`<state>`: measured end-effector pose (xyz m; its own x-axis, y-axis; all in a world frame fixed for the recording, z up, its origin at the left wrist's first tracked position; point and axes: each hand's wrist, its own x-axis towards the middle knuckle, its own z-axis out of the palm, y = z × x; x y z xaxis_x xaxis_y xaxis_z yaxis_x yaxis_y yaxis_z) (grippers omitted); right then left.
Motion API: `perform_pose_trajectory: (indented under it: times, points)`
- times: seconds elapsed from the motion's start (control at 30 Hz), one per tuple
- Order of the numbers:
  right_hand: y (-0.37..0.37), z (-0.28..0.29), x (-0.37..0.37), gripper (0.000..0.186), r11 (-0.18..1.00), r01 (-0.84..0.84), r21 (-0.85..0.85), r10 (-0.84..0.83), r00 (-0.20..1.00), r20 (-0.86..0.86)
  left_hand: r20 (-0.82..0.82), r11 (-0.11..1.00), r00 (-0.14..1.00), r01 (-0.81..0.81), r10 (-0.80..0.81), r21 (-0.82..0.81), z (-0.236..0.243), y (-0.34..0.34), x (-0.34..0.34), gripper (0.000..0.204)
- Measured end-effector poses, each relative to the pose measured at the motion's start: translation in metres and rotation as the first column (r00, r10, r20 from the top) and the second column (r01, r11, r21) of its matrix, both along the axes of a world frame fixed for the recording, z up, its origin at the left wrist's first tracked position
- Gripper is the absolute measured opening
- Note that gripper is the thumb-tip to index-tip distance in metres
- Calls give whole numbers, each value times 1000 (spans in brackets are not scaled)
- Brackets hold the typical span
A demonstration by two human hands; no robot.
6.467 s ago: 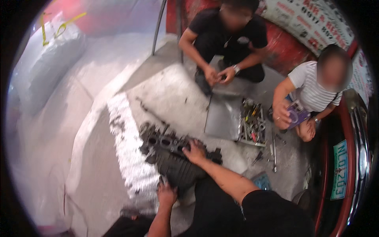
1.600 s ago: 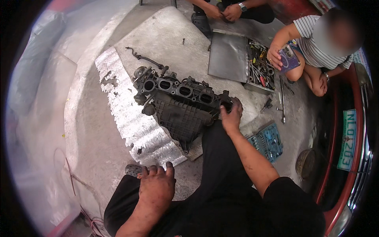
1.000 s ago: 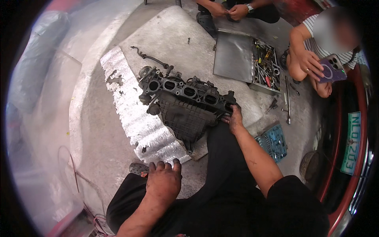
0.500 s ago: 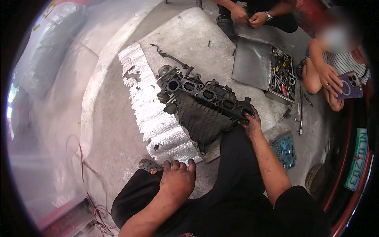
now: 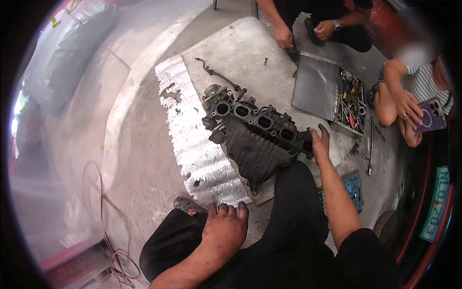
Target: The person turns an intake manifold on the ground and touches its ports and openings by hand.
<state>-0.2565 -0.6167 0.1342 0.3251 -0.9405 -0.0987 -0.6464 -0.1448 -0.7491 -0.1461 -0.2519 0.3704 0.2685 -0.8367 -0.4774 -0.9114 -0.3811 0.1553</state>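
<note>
A dark engine intake manifold (image 5: 262, 118), with a row of oval ports and a ribbed plastic underside, lies slanted before me. Its left side overlaps a torn silver foil sheet (image 5: 190, 139), while its lower right is beside my raised knee. My right hand (image 5: 321, 143) rests against the manifold's right end, thumb and fingers apart rather than wrapped round it. Close to the foil's near edge is my left hand (image 5: 225, 226), palm down and holding nothing; its blackened fingers are spread and slightly bent. A thin dark hose (image 5: 216, 74) extends from the manifold's far left end.
An open metal toolbox (image 5: 350, 103) full of tools stands at the right, near a long wrench (image 5: 370, 147). A blue socket case (image 5: 353, 190) sits beyond my right forearm. One person crouches at the far side; another holds a purple phone (image 5: 431, 115). Cables (image 5: 120, 265) lie lower left.
My right thumb has come out of the manifold's end port, and the fingers have opened away from it. The scene has shifted slightly right. The crouching person's hands have moved apart.
</note>
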Motion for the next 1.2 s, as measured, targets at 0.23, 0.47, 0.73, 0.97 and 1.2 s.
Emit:
perform_pose_trajectory:
  times: [0.23, 0.47, 0.73, 0.97, 1.2]
  points:
    - [35, 32, 60, 53, 962, -270, -27, 200, 774, -600, -38, 1000, 999, -12, 12, 6, 4, -1, 2, 48]
    - [39, 14, 46, 51, 933, -279, -228, 108, 820, -563, -17, 1000, 1000, 16, -16, -17, 15, -6, 4, 47]
    - [42, 15, 46, 52, 921, -313, -231, 146, 828, -541, -47, 1000, 999, 9, -9, -2, 14, -7, 3, 48]
    - [40, 23, 53, 47, 933, -306, -188, 148, 804, -576, -26, 1000, 1000, 11, -11, 6, 11, -1, 3, 52]
    - [52, 9, 63, 56, 799, -434, -417, 308, 890, -337, -2, 1000, 1000, 22, -22, 19, 15, -2, -1, 50]
